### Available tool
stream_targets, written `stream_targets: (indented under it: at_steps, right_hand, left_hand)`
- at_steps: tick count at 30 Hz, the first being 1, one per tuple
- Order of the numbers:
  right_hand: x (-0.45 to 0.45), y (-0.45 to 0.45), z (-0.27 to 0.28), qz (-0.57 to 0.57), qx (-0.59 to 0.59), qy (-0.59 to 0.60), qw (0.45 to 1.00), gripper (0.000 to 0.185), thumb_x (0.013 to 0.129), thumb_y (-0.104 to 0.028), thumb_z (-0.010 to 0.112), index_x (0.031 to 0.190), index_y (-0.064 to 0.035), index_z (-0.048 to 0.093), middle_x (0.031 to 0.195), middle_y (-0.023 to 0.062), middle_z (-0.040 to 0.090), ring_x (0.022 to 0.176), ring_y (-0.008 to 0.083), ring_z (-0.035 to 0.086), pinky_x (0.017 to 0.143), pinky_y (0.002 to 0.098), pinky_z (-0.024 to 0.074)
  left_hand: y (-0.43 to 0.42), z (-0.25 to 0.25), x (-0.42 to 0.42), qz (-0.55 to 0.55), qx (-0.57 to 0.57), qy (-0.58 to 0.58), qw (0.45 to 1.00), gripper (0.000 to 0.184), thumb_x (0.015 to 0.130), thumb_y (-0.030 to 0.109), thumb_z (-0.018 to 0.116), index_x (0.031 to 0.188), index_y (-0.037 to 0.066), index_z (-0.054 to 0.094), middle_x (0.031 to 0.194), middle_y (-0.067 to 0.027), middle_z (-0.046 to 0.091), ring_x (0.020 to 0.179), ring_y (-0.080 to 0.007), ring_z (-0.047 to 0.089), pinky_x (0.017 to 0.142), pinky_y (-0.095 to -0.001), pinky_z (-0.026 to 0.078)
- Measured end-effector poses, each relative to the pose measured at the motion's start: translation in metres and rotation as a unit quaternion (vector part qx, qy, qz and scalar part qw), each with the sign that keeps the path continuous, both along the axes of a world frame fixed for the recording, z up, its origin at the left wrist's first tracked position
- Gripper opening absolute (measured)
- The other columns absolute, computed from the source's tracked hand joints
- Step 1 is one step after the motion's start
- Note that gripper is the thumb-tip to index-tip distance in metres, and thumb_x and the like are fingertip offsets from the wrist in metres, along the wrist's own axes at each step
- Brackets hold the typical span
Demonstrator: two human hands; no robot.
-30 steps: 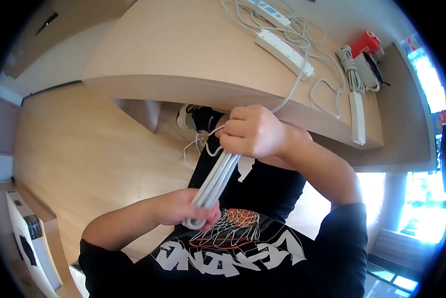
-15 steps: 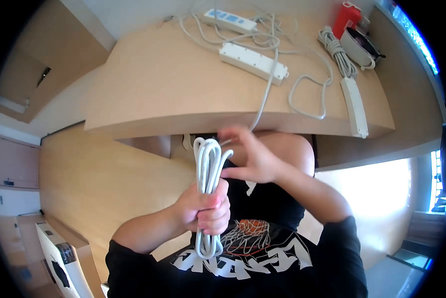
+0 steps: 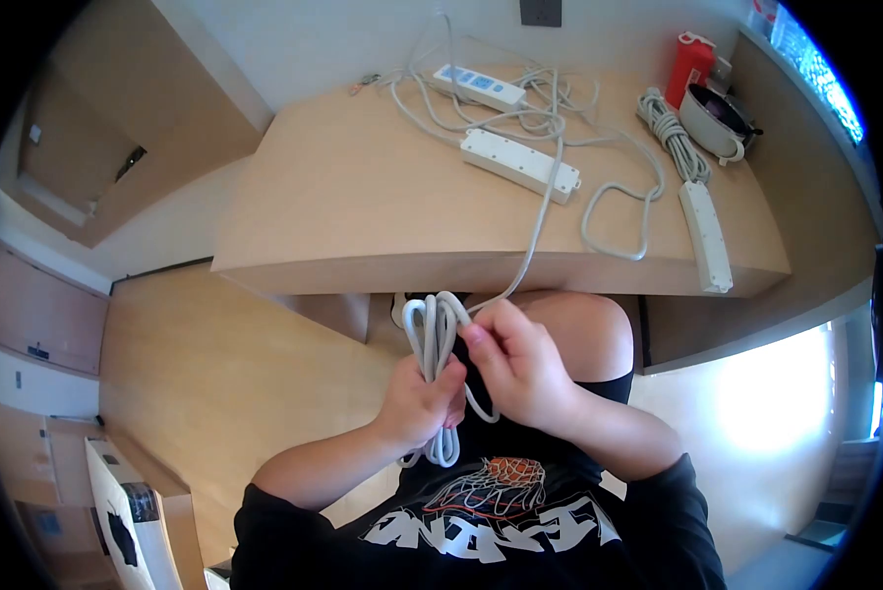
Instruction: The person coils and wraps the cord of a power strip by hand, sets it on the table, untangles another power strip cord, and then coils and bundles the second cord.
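Observation:
My left hand is wrapped round the middle of a bundle of looped white power cable, held upright before my chest. Its loops stick out above and below the fist. With thumb and fingers, my right hand pinches the cable at the bundle's upper right, and a loose loop hangs beneath it. From there the cable runs up over the desk edge toward a white power strip lying on the desk.
Behind that strip lies another one with blue markings among tangled cords. At the right stand a third power strip with its cord coiled, a white pot and a red container. A white box is at lower left.
My right hand, spread and apart from the bundle before, has closed on the cable at its upper right. The left hand still grips the bundle. The view has shifted, showing more wall.

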State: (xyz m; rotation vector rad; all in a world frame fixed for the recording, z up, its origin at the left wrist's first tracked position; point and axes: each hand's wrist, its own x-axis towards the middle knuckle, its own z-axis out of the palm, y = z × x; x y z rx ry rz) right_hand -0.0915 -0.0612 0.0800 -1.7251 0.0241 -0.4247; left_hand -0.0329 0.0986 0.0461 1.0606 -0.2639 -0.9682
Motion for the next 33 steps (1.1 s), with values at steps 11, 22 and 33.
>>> stream_targets:
  at_steps: [11,22,33]
  right_hand:
    - [-0.025,0.034,0.031,0.056,-0.193,-0.075,0.977,0.016,0.085,-0.005,0.067,0.086,-0.0013,0.051,0.072,0.0143,0.056,0.065,0.0347,0.056,0.057,0.0418,0.0446]
    - [-0.014,0.036,0.044,0.056,-0.283,-0.160,0.944,0.021,0.078,-0.011,0.074,0.080,-0.0043,0.055,0.075,0.0121,0.054,0.073,0.0320,0.054,0.064,0.0397,0.0449]
    - [0.009,0.023,0.013,0.182,-0.050,-0.123,0.974,0.076,0.071,-0.026,0.088,0.126,-0.0017,0.042,0.116,0.0122,0.055,0.108,0.0221,0.056,0.093,0.0375,0.0469]
  left_hand:
    - [0.021,0.010,-0.003,-0.017,0.062,-0.354,0.933,0.048,0.072,0.033,0.087,0.101,0.006,0.060,0.098,-0.0027,0.064,0.091,-0.0112,0.060,0.079,-0.0287,0.050]
    - [0.028,0.003,0.001,0.027,-0.045,-0.371,0.927,0.034,0.080,0.017,0.075,0.105,0.007,0.056,0.097,-0.0009,0.059,0.088,-0.0106,0.056,0.076,-0.0295,0.048]
    - [0.032,0.039,0.030,0.013,-0.222,-0.072,0.972,0.022,0.079,-0.005,0.057,0.090,0.008,0.044,0.088,-0.0204,0.062,0.052,-0.0170,0.058,0.051,-0.0300,0.054]
